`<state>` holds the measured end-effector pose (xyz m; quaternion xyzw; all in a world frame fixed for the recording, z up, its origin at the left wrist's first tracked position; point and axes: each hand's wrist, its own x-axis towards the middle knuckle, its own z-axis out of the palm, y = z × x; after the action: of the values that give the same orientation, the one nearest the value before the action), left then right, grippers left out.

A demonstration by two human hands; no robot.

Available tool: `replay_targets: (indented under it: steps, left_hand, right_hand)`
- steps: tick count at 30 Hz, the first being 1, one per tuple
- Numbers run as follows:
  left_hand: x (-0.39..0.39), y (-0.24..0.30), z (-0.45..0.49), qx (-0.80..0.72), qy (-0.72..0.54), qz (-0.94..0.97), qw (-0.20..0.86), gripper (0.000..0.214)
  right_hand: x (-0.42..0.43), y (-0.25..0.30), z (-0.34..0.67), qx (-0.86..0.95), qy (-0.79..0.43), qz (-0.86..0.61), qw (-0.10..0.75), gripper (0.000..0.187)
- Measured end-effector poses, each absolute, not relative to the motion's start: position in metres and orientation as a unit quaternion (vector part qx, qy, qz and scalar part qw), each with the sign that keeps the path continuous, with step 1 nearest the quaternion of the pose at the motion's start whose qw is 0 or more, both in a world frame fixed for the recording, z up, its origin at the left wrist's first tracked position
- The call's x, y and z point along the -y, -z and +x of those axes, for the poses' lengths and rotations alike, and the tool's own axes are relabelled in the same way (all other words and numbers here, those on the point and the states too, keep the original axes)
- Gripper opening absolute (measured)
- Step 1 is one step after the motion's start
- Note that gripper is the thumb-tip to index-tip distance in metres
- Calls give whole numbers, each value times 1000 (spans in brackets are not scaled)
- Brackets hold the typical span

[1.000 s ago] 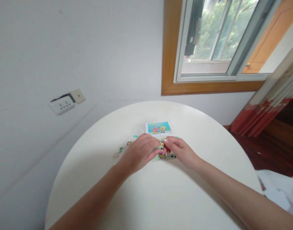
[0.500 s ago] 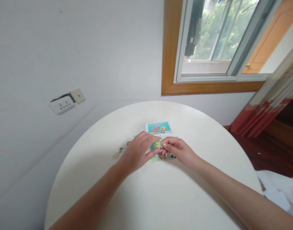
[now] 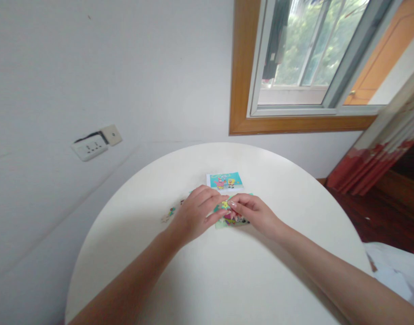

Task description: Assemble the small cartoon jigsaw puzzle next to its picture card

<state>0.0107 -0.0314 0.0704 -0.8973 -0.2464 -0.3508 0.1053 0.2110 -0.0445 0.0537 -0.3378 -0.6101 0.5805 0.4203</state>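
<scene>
A small green jigsaw puzzle [image 3: 221, 223] with colourful cartoon figures lies flat on the white round table [image 3: 234, 280], partly covered by both hands. My left hand [image 3: 195, 210] rests over its left side, thumb and fingers apart, fingertips at the puzzle's surface. Thumb and forefinger of my right hand [image 3: 257, 214] are pinched together over the puzzle's middle, beside a yellow star shape, on what looks like a puzzle piece [image 3: 225, 205]. Several loose puzzle pieces [image 3: 169, 214] lie left of my left hand, partly hidden by it.
Just beyond the puzzle lies a blue picture card [image 3: 225, 181] with cartoon characters. A wall with a socket [image 3: 90, 146] and a wood-framed window [image 3: 239, 124] stands behind the table. A red and white curtain [image 3: 352, 167] hangs at right, with white cloth [image 3: 393, 268] below it.
The hands hold nearly the same pose over the puzzle. The whole view has shifted very slightly.
</scene>
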Motion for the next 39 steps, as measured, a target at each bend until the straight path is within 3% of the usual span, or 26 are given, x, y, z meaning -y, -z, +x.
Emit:
replay_targets:
  steps: [39]
  left_hand:
    - [33, -70, 10, 244, 346, -900, 105, 21]
  right_hand:
    - [47, -59, 211, 617, -570, -351, 414, 40]
